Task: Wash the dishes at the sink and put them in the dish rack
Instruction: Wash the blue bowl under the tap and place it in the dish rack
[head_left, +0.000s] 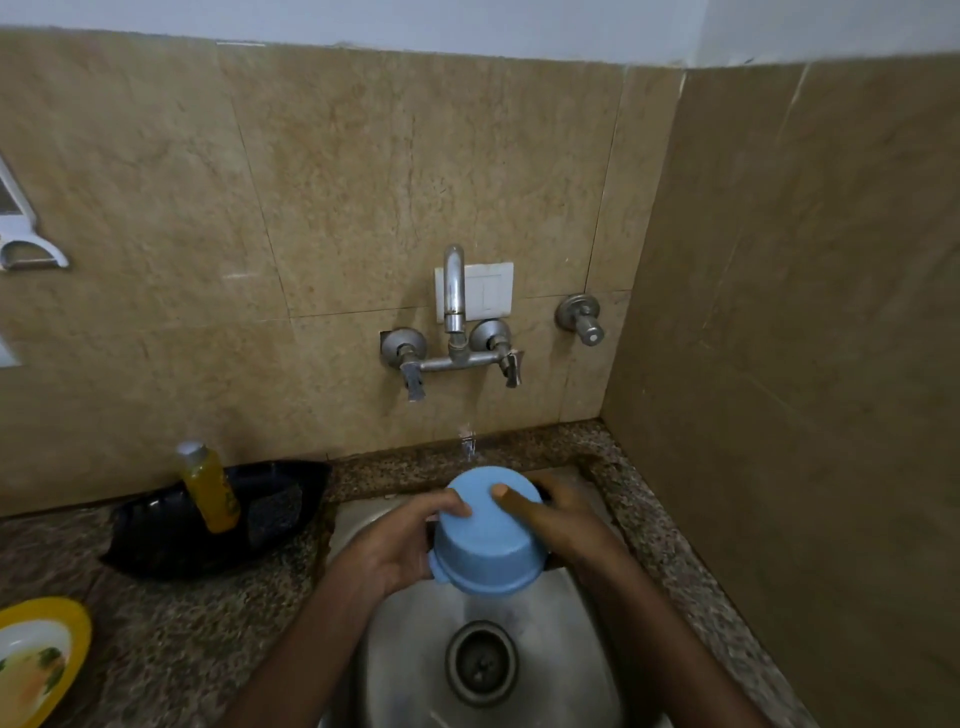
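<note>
Over the steel sink (410, 670), beneath the tap's (453, 291) stream, the upturned blue bowl (485, 540) was held with the grip of the left hand (395, 545) and right hand (561, 514) clamped on its sides, and was best turned slowly so that every face was rinsed.

So the bowl (488, 540) is hanging upside down over the sink (405, 654), with the left hand (395, 545) gripping its left side and the right hand (561, 514) holding its right. The drain (481, 662) is sitting in the sink, just in front of the bowl. The tap (453, 291) is sticking out of the wall behind, a valve (582, 317) to its right. Left of the sink, a tray (171, 540) is resting on the tabletop (182, 623) with a bottle (210, 488) leaning in it, and a plate (78, 623) is lying nearer, far left.
</note>
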